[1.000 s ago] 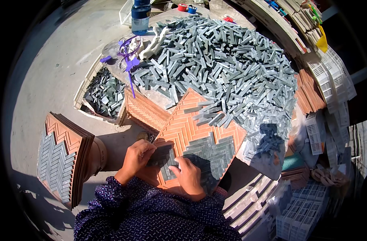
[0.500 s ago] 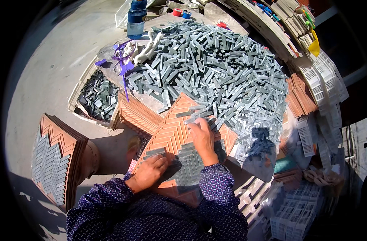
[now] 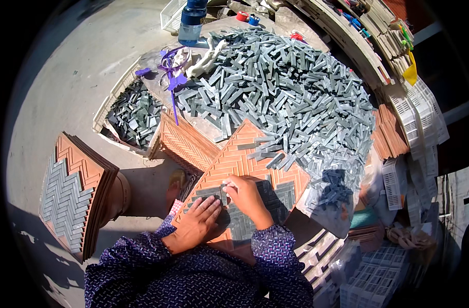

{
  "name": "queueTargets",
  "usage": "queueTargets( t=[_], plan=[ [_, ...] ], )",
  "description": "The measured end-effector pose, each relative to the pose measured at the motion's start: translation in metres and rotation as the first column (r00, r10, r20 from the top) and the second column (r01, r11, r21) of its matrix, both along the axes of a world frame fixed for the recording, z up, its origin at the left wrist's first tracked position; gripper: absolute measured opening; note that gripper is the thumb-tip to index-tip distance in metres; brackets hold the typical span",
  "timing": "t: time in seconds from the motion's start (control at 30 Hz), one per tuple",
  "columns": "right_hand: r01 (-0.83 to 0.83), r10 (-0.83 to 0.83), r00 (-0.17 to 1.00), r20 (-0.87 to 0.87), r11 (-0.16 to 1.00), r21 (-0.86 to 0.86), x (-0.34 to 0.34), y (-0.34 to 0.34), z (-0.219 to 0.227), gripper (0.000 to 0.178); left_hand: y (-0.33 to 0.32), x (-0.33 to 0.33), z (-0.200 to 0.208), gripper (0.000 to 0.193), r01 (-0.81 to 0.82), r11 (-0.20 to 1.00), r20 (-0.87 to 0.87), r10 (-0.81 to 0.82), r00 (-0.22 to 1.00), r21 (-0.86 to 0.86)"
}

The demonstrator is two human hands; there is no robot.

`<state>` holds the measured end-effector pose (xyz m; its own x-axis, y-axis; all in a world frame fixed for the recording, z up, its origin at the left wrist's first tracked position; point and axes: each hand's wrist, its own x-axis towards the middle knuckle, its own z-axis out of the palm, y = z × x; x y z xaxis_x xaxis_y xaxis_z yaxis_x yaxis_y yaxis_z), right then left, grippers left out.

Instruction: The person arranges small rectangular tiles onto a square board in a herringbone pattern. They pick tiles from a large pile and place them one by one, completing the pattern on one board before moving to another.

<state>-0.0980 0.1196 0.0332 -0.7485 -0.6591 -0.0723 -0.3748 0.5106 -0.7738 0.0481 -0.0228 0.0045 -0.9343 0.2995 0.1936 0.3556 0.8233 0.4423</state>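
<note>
An orange tray [image 3: 229, 154] with herringbone grooves lies tilted in front of me, its lower half filled with dark grey stone strips [image 3: 243, 225]. My left hand [image 3: 196, 223] rests flat on the tray's left side, fingers stretched out over the laid strips. Just to its right, my right hand [image 3: 247, 200] is closed in a pinch on a small grey strip [image 3: 224, 194] at the edge of the filled rows. The fingers partly hide that strip. Several loose strips [image 3: 267, 149] lie on the tray's upper right, beside a large heap of the same strips [image 3: 275, 87].
To the left, a stack of orange trays [image 3: 88, 177] has grey strips in its top one. A pale basket [image 3: 103, 110] holds darker pieces. Behind stand a blue bottle [image 3: 192, 23], a purple ribbon-like item [image 3: 173, 87] and white gloves [image 3: 207, 59]. White crates [image 3: 393, 185] stand right.
My right hand has drawn back from the loose strips at the tray's top to the filled rows beside my left hand. My left hand's fingers have straightened. The view has shifted slightly.
</note>
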Motion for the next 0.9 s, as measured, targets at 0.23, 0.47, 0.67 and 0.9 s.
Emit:
queueTargets(
  t=[0.23,0.47,0.67,0.9],
  plan=[
    [-0.126,0.138,0.962,-0.235,0.990,0.067,0.003,0.004,-0.001,0.022,-0.005,0.001,-0.009,0.053,0.013,0.999,0.000,-0.013,1.000,0.035],
    [-0.057,0.063,0.960,-0.271,0.998,0.030,-0.010,0.012,0.008,0.029,-0.008,-0.002,0.011,0.064,0.022,0.999,0.046,-0.020,0.999,-0.042],
    [0.529,-0.379,0.726,-0.573,0.841,0.114,-0.074,0.053,0.012,0.054,-0.005,-0.098,0.022,0.056,-0.020,0.997,-0.150,0.032,0.988,0.080],
    [0.416,-0.410,0.884,-0.225,0.909,-0.020,-0.078,0.040,0.003,0.050,0.016,-0.187,0.004,0.041,-0.024,0.995,-0.135,0.037,0.990,0.101]
  ],
)
